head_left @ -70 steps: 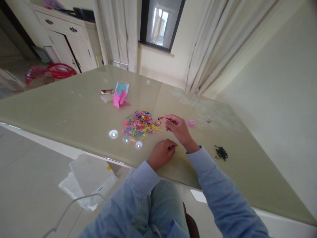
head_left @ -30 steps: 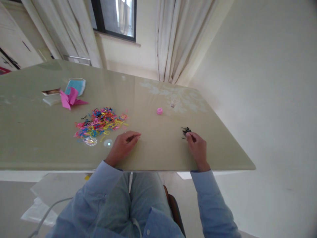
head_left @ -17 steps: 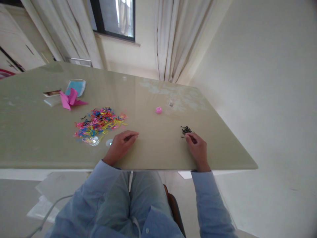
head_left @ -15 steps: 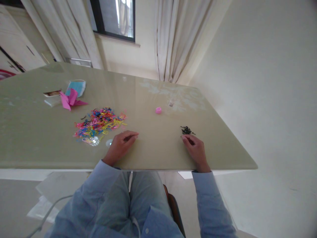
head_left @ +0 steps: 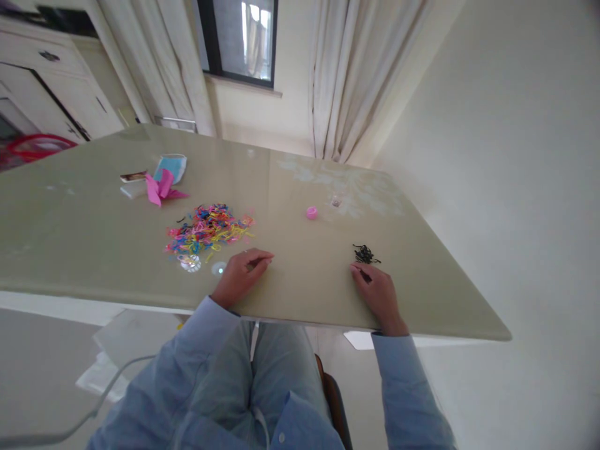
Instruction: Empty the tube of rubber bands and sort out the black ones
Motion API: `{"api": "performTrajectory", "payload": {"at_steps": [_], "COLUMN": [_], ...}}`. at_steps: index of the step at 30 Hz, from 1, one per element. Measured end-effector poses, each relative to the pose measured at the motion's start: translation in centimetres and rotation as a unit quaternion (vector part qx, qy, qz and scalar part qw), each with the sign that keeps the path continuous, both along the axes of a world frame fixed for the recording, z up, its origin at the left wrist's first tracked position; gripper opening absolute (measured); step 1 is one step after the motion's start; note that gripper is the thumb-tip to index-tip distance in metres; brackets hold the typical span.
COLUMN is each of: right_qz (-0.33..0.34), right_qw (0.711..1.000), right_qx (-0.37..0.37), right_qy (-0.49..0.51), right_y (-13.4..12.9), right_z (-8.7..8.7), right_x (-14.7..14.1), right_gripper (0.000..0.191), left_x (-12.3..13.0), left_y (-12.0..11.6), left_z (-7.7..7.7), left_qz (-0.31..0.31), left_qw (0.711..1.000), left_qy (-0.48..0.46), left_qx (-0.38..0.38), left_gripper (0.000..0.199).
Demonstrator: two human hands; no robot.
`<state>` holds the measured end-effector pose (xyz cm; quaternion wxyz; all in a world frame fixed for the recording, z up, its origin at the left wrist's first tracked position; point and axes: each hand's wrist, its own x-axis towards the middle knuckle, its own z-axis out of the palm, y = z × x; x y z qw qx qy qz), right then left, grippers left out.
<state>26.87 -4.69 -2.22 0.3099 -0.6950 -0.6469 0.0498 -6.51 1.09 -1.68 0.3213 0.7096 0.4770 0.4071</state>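
Note:
Resting on the table, my left hand (head_left: 244,273) has its fingers curled and its thumb near the forefinger. Nothing shows in it. A loose heap of small coloured rubber bands (head_left: 209,228) lies beyond it to the left, in yellow, pink, blue, red and black. My right hand (head_left: 375,290) is closed in a pinch at the near edge of a small pile of black rubber bands (head_left: 366,254). Whether its fingertips hold a band is too small to make out. A pink ring-shaped roll (head_left: 312,213) sits between and beyond the two hands.
A pink folded-paper shape (head_left: 163,187), a blue face mask (head_left: 172,167) and a clear packet (head_left: 134,189) lie at the back left of the table (head_left: 300,294). A small clear piece (head_left: 336,202) is behind the pink roll. To the right stands a wall (head_left: 525,156).
The view has turned slightly left, so everything sits further right in the picture. Both hands keep nearly the same pose and place on the table.

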Motion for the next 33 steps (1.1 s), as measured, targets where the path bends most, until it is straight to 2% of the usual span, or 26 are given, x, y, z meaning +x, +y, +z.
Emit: {"api": "performTrajectory", "payload": {"at_steps": [4, 8, 13, 15, 18, 22, 24, 29, 33], "right_qz": [0.005, 0.001, -0.006, -0.006, -0.012, -0.023, -0.025, -0.025, -0.022], "right_qw": [1.000, 1.000, 1.000, 1.000, 1.000, 1.000, 1.000, 1.000, 1.000], "right_qx": [0.003, -0.003, 0.002, 0.003, 0.000, -0.014, -0.016, -0.001, 0.001], "right_qy": [0.013, 0.011, 0.003, 0.002, 0.003, 0.002, 0.003, 0.003, -0.003], "right_y": [0.1, 0.3, 0.4, 0.4, 0.5, 0.5, 0.5, 0.5, 0.5], "right_z": [-0.1, -0.2, -0.5, -0.7, -0.8, -0.8, -0.7, -0.7, -0.7], "right_x": [0.3, 0.5, 0.9, 1.0, 1.2, 1.2, 1.2, 1.2, 1.3], "right_gripper": [0.044, 0.045, 0.045, 0.047, 0.048, 0.051, 0.052, 0.050, 0.050], "left_x": [-1.3, -4.8, -10.0, -11.3, -11.6, -10.2, -9.5, -9.1, -9.5], "left_y": [-0.2, 0.4, 3.0, 4.3, 6.4, 8.6, 9.4, 10.3, 10.3], "left_z": [0.3, 0.7, 2.2, 2.9, 3.7, 3.6, 3.3, 2.9, 3.1], "left_qz": [0.032, 0.103, 0.231, 0.256, 0.232, 0.121, 0.086, 0.076, 0.058], "left_qw": [0.999, 0.993, 0.966, 0.954, 0.942, 0.935, 0.926, 0.912, 0.895], "left_qy": [0.000, 0.042, 0.109, 0.153, 0.240, 0.331, 0.364, 0.402, 0.440], "left_qx": [0.018, 0.043, 0.043, 0.041, 0.039, 0.048, 0.049, 0.032, 0.032], "left_gripper": [0.028, 0.029, 0.030, 0.030, 0.029, 0.032, 0.031, 0.025, 0.028]}}
